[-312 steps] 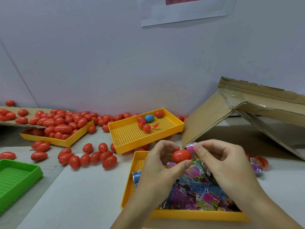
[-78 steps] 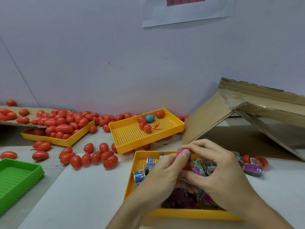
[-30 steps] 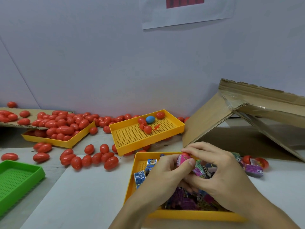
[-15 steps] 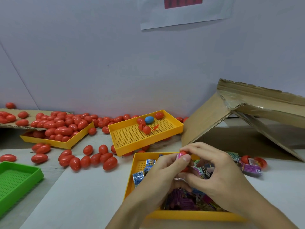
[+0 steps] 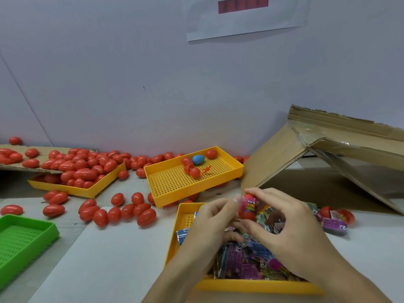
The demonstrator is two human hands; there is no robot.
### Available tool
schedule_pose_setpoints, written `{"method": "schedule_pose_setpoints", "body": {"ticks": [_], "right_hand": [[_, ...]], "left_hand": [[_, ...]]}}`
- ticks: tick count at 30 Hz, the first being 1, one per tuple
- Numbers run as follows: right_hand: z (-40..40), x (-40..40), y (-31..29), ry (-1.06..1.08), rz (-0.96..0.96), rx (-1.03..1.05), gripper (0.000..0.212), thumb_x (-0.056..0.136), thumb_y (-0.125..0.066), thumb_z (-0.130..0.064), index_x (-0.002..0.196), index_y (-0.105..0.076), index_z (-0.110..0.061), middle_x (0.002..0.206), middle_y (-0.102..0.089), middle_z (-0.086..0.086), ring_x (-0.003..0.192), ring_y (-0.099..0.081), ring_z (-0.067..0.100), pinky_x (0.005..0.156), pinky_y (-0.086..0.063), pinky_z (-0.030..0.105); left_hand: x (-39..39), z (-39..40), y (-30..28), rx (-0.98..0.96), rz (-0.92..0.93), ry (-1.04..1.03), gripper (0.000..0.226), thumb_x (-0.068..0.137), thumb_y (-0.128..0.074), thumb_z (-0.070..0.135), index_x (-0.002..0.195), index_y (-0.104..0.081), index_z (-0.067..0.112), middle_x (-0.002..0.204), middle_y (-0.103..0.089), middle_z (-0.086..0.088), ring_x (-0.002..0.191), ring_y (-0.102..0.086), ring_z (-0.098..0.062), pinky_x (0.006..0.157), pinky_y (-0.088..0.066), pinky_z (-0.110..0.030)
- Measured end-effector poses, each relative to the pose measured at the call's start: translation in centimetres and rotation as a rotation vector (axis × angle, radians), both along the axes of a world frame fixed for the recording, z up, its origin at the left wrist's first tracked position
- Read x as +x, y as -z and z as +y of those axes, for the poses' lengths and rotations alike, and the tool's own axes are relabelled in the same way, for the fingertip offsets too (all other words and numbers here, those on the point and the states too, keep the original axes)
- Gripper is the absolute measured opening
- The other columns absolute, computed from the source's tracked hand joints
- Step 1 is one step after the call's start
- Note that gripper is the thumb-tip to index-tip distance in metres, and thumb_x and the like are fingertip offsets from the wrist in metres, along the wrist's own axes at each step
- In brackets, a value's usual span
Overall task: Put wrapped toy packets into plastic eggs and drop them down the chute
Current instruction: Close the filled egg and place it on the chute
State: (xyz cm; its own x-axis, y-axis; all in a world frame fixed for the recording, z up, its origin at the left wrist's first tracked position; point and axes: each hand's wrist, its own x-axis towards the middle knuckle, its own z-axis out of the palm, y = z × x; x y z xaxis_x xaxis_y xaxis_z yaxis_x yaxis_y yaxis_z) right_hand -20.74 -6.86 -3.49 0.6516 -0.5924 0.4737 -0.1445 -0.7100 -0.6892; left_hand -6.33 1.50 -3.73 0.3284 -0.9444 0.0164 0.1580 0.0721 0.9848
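Above the near yellow tray (image 5: 183, 217) full of wrapped toy packets (image 5: 251, 263), my right hand (image 5: 286, 232) pinches a red egg (image 5: 247, 215) between thumb and forefinger. A pink wrapped packet (image 5: 249, 205) sticks out of the egg. My left hand (image 5: 209, 226) is beside it, fingers curled, its blurred fingertips touching the packet's left edge. The cardboard chute (image 5: 317, 154) slopes up at the right.
A second yellow tray (image 5: 175, 182) behind holds a blue egg (image 5: 198, 159) and red egg halves. Several red eggs (image 5: 122, 213) lie loose on the table and fill a far left yellow tray (image 5: 83, 193). A green tray (image 5: 19, 239) sits at left. An open red egg with a packet (image 5: 334, 217) lies right.
The hands have parted slightly and lifted the egg, so the red egg and its pink packet now show between them. My left fingers are blurred with motion.
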Motion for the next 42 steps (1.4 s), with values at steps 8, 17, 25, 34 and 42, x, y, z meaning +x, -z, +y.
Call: {"method": "schedule_pose_setpoints", "body": {"ticks": [8, 17, 25, 34, 42], "right_hand": [[0.8, 0.3, -0.4, 0.019, -0.133, -0.011, 0.044, 0.074, -0.070, -0.064, 0.113, -0.060, -0.048, 0.103, -0.058, -0.022, 0.097, -0.057, 0.003, 0.070, -0.049, 0.013], [0.8, 0.5, -0.3, 0.032, -0.126, -0.049, 0.042, 0.071, -0.066, -0.059, 0.111, -0.063, -0.045, 0.099, -0.057, -0.019, 0.095, -0.057, 0.003, 0.065, -0.047, 0.009], [0.8, 0.6, 0.1, 0.017, -0.155, -0.104, 0.059, 0.073, -0.065, -0.056, 0.124, -0.067, -0.025, 0.095, -0.054, -0.021, 0.096, -0.056, 0.001, 0.065, -0.046, 0.006], [0.6, 0.6, 0.2, 0.032, -0.120, -0.112, 0.048, 0.078, -0.070, -0.042, 0.125, -0.061, -0.036, 0.101, -0.058, -0.024, 0.100, -0.056, -0.003, 0.072, -0.046, 0.006], [0.4, 0.7, 0.5, 0.035, -0.088, -0.078, 0.038, 0.082, -0.064, -0.046, 0.119, -0.055, -0.048, 0.102, -0.061, -0.025, 0.105, -0.057, -0.002, 0.080, -0.045, 0.007]], "left_hand": [[-0.6, 0.5, -0.9, 0.013, 0.255, 0.155, 0.050, 0.090, -0.054, 0.034, 0.118, -0.058, -0.008, 0.084, -0.069, -0.017, 0.075, -0.067, -0.023, 0.064, -0.055, -0.032], [-0.5, 0.3, -0.7, 0.037, 0.253, 0.163, 0.051, 0.091, -0.057, 0.039, 0.120, -0.064, -0.003, 0.097, -0.069, -0.024, 0.086, -0.067, -0.027, 0.069, -0.055, -0.035], [-0.5, 0.4, -0.8, 0.040, 0.256, 0.230, 0.048, 0.096, -0.047, 0.039, 0.119, -0.061, -0.001, 0.092, -0.069, -0.023, 0.085, -0.068, -0.026, 0.074, -0.055, -0.037], [0.1, 0.1, 0.0, -0.064, 0.174, 0.117, 0.045, 0.087, -0.068, 0.031, 0.115, -0.062, -0.003, 0.092, -0.072, -0.018, 0.086, -0.070, -0.024, 0.071, -0.059, -0.032], [0.3, 0.0, 0.4, -0.062, 0.058, 0.009, 0.048, 0.075, -0.082, 0.036, 0.108, -0.060, 0.008, 0.094, -0.074, -0.011, 0.083, -0.071, -0.022, 0.065, -0.057, -0.029]]}}
